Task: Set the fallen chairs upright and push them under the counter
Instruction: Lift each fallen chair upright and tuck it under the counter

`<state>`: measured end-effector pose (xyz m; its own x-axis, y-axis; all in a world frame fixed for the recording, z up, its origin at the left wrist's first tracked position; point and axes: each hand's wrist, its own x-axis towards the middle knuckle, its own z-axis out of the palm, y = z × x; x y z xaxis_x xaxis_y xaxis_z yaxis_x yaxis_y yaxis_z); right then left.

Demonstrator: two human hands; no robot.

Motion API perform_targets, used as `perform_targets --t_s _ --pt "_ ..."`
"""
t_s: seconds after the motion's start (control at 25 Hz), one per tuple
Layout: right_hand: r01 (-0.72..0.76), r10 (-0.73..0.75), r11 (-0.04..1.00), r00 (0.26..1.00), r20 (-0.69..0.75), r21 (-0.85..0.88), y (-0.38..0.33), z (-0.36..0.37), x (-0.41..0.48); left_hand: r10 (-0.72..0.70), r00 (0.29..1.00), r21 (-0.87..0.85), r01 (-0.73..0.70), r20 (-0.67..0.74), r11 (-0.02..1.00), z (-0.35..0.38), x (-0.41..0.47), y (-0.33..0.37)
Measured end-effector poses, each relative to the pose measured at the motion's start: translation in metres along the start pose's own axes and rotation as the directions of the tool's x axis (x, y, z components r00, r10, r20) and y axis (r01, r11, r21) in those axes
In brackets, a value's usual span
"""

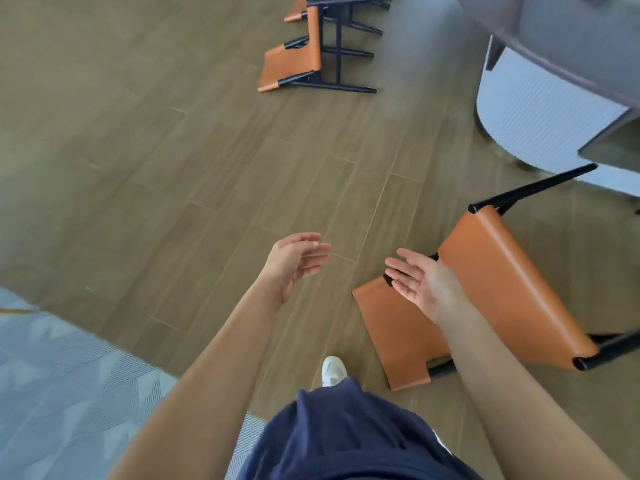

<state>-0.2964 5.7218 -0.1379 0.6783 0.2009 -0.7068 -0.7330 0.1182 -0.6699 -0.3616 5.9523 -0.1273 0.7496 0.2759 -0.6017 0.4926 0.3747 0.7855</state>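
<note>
An orange leather chair with a black frame (498,289) lies fallen on the wooden floor at the right, its back toward me. My right hand (420,284) hovers above its backrest, palm up, fingers straight, holding nothing. My left hand (294,261) is stretched out over bare floor to the left of that chair, fingers relaxed and empty. A second fallen orange chair (304,57) lies on its side farther away at the top, with part of a third fallen chair (299,8) behind it. The grey counter (571,53) runs along the upper right.
The counter's white ribbed base (530,109) stands near the closest chair's legs. A grey patterned rug (59,375) covers the lower left. My white shoe (333,370) steps on the wooden floor (173,150), which stretches between the chairs.
</note>
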Motion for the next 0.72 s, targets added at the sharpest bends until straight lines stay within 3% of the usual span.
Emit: perform_targets --t_s 0.16,0.44,0.72 --pt "0.014 -0.013 0.999 0.998 -0.057 0.033 -0.024 0.007 0.014 -0.012 0.998 0.015 0.012 0.057 1.0 0.009 0.039 0.022" --pt "0.08 -0.014 0.966 0.967 -0.256 0.248 -0.028 0.011 0.026 -0.102 0.949 0.192 0.045 0.297 0.98 0.038 0.096 0.043" --pt "0.288 0.037 0.795 0.856 -0.516 0.534 -0.001 0.029 0.018 -0.297 0.831 0.443 0.07 0.469 0.894 0.058 0.139 0.055"
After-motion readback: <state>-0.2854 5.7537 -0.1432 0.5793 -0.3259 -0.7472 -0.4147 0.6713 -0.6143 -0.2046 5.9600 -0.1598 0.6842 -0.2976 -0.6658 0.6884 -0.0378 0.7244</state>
